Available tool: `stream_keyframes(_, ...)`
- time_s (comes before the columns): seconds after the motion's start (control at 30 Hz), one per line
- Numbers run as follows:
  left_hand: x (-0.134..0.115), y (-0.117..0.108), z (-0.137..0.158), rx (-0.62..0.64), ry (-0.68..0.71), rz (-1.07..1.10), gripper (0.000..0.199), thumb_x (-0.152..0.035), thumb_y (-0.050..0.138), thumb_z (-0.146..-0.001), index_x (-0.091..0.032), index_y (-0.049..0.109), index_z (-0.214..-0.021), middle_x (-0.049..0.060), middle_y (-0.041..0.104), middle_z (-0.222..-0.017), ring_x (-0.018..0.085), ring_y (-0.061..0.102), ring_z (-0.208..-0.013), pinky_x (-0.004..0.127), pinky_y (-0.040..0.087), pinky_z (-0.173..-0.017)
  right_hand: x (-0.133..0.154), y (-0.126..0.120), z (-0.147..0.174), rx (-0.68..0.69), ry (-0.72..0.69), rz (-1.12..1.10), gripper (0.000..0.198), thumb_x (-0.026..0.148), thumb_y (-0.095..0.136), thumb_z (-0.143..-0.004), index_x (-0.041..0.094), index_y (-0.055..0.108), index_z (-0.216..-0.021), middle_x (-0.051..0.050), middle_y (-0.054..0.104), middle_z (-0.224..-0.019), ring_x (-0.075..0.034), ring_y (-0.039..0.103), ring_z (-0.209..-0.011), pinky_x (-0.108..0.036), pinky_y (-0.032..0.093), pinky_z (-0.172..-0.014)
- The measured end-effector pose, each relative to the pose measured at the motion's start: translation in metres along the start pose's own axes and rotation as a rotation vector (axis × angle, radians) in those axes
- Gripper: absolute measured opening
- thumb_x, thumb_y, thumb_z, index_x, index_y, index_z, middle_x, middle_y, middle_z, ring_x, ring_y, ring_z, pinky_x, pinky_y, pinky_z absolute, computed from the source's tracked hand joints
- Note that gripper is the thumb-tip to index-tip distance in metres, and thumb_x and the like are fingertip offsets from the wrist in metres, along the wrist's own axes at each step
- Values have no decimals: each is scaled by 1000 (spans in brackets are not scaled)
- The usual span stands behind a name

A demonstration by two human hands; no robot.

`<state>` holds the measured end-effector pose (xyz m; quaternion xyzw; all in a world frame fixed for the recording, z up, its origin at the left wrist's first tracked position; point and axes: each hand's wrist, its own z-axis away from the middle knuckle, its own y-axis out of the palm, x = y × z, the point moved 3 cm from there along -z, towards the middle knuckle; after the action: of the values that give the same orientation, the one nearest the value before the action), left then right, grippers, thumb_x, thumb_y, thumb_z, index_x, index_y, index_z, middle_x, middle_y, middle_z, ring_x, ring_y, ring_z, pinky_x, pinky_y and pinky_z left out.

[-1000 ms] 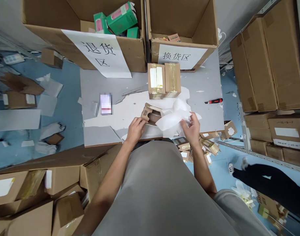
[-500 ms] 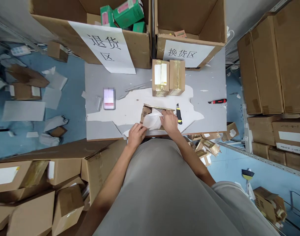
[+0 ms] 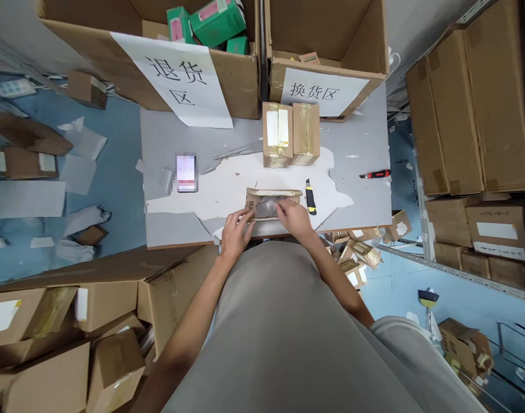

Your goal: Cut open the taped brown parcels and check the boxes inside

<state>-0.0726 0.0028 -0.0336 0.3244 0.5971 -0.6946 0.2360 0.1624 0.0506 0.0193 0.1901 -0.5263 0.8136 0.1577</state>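
Observation:
A small opened cardboard box rests on the table near its front edge, close to my body. A crumpled, see-through greyish plastic bag shows inside it; what the bag contains cannot be made out. With closed fingers my left hand grips the near left corner of the box. Over the right part of the opening, my right hand pinches the plastic at its fingertips. A black and yellow utility knife lies just right of the box.
Two taped cartons stand beyond the box. A phone lies to the left, a red utility knife to the right. Large labelled bins line the back of the table. A big carton full of boxes sits at lower left.
The white sheet that covered the box opening is no longer over it, and the plastic inside now shows. My right hand has moved slightly left over the opening. The view has shifted a little.

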Motion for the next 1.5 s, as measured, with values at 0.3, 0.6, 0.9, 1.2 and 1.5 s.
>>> stream_keyframes(0.3,45,18,-32,198,-458,497,112,-63,97,-80,-11,49,-167,32,51,-174,42,62,-154,55,61,-120,-88,32,41,-53,469,-817,71,60,39,-119,17,53,-173,-20,62,-172,-25,72,-146,-40,62,-114)
stream_keyframes(0.6,6,26,-47,327,-153,552,104,-72,97,-74,-17,64,-157,20,71,-160,39,70,-146,54,57,-126,-74,70,128,-472,460,-1235,99,97,64,-93,33,66,-168,-7,62,-174,-38,61,-159,-55,61,-124)
stream_keyframes(0.9,-111,141,-8,770,122,603,96,-59,92,-88,-19,56,-168,22,65,-165,37,70,-146,54,62,-120,-124,92,301,-1014,766,-1315,83,87,66,-98,32,72,-159,-9,76,-153,-32,77,-135,-51,66,-114)
stream_keyframes(1.2,-223,320,112,1120,331,363,86,-38,90,-91,-16,60,-168,23,71,-158,38,74,-138,53,60,-122,-243,149,464,-1374,1117,-1311,80,83,43,-103,21,66,-149,-15,75,-143,-27,84,-114,-43,69,-97)
stream_keyframes(1.5,-266,392,201,1395,342,192,49,-20,70,-98,-14,77,-146,16,84,-140,30,81,-132,38,60,-118,-317,180,587,-1409,1590,-972,59,66,48,-101,24,59,-141,-19,65,-151,-25,85,-105,-38,70,-81)
